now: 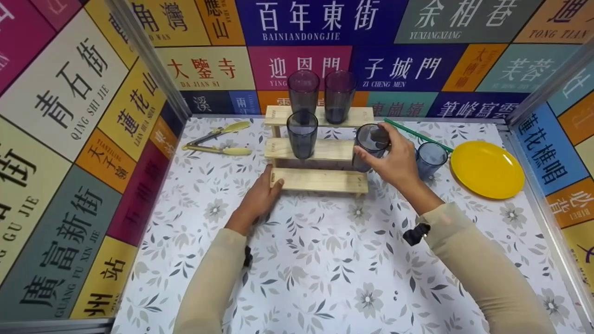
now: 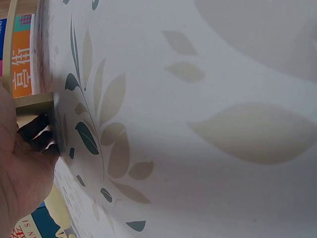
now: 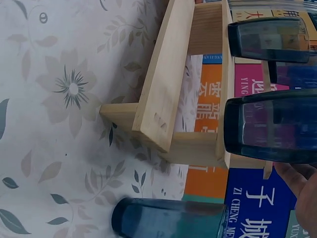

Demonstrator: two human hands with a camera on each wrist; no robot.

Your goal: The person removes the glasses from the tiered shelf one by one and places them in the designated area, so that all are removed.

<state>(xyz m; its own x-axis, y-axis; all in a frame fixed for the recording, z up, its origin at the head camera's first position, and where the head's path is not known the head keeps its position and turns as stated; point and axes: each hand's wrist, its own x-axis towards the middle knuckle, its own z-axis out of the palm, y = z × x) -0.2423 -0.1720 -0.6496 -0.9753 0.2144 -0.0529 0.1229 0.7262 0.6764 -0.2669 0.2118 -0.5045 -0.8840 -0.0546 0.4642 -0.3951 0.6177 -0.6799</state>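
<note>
While the left hand point(image 1: 255, 195) lies left of centre in the head view, its grip round the end of the lowest step of a three-tiered pale wooden stand point(image 1: 320, 180), the right hand point(image 1: 399, 157) has its grip closed round a smoky blue-grey clear tumbler point(image 1: 370, 144) at the right of the middle step. A matching tumbler point(image 1: 302, 137) stands at that step's left; two more tall tumblers point(image 1: 340, 98) occupy the top step, upper centre. At centre right, a squat-looking blue tumbler point(image 1: 431, 157) stands on the leaf-patterned white counter point(image 1: 325, 278), just beside the right hand and near a round yellow plate point(image 1: 487, 170); drawing the arm back carelessly could topple it.

In the left wrist view, fingers bend about the step's end at the left edge; a sideways tug there might shift the stand and rattle its load.

In the right wrist view, the held tumbler sits at centre right, base close to the middle step; whether they touch, I cannot tell. Released overhanging the narrow plank, it could tip off.
</note>
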